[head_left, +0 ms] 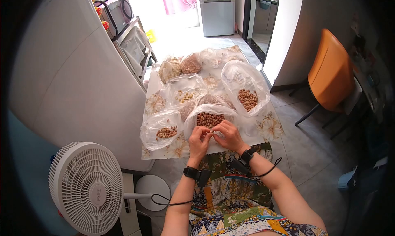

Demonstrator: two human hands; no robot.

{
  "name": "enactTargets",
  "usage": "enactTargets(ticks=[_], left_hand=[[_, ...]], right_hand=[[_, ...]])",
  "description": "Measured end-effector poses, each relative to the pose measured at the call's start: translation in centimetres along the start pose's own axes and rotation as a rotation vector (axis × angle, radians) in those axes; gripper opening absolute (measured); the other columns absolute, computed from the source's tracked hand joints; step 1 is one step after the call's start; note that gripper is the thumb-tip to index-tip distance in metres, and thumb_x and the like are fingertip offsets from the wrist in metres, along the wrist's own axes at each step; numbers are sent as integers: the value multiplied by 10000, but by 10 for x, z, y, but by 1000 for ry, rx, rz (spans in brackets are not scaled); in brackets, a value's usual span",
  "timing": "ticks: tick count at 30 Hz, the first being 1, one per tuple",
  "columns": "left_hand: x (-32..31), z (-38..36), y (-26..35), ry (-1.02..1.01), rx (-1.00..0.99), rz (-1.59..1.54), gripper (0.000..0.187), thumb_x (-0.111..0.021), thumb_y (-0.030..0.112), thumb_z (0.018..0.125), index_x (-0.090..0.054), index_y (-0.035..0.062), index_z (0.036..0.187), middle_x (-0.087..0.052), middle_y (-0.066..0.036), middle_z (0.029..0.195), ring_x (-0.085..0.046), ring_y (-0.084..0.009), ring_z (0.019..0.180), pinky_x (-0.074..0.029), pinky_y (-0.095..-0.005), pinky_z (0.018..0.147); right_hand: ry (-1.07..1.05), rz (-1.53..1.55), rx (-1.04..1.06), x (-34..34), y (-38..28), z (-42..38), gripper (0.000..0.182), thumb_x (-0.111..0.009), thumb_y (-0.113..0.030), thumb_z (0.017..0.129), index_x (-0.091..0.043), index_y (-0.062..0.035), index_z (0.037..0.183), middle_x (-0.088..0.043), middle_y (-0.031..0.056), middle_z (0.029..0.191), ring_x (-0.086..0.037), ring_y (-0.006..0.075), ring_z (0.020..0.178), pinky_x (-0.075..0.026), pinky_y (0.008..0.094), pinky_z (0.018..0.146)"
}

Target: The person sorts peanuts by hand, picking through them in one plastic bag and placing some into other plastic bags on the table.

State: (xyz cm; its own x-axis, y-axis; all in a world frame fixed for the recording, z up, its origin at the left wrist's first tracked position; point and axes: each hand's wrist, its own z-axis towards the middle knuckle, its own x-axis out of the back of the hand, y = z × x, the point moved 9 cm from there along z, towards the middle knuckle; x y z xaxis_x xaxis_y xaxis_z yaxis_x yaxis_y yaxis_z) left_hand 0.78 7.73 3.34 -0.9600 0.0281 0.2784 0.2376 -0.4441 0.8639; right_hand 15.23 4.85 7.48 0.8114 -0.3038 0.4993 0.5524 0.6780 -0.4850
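My left hand (199, 139) and my right hand (228, 136) meet at the fingertips over the near edge of an open plastic bag. Both pinch a small brown nut (212, 131), mostly hidden by the fingers. Directly beyond them, the bag holds a heap of reddish-brown nuts (209, 120). To the left lies another open plastic bag (149, 131) with a small pile of lighter brown nuts (166, 132). Farther back, a clear bag (175, 87) contains pale yellowish pieces (185, 97). At the right, an open bag (230, 73) holds more brown nuts (247, 99).
Filled bags (170, 69) stand at the far side of the flower-patterned table (269, 127). A white fan (88, 188) is near my left arm. An orange chair (331, 71) stands to the right, and a fridge (218, 18) beyond the table.
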Motion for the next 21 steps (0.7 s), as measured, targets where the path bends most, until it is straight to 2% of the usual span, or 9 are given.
enactTargets(ticks=[10, 21], left_hand=[[1, 0, -2, 15, -28, -20, 60, -688, 69, 961, -686, 9, 964, -661, -85, 977, -627, -184, 779, -512, -303, 697], [1, -1, -3, 23, -32, -31, 61, -700, 70, 953, -684, 12, 953, -664, -76, 967, -620, -174, 763, -508, -299, 684]], right_hand=[[-2, -12, 13, -1, 0, 0, 185, -800, -29, 785, -697, -55, 936, -683, 79, 880, -648, 283, 828, -543, 382, 721], [-13, -9, -11, -2, 2, -1, 146, -780, -75, 815, -696, -62, 934, -674, 79, 867, -640, 282, 834, -539, 390, 737]])
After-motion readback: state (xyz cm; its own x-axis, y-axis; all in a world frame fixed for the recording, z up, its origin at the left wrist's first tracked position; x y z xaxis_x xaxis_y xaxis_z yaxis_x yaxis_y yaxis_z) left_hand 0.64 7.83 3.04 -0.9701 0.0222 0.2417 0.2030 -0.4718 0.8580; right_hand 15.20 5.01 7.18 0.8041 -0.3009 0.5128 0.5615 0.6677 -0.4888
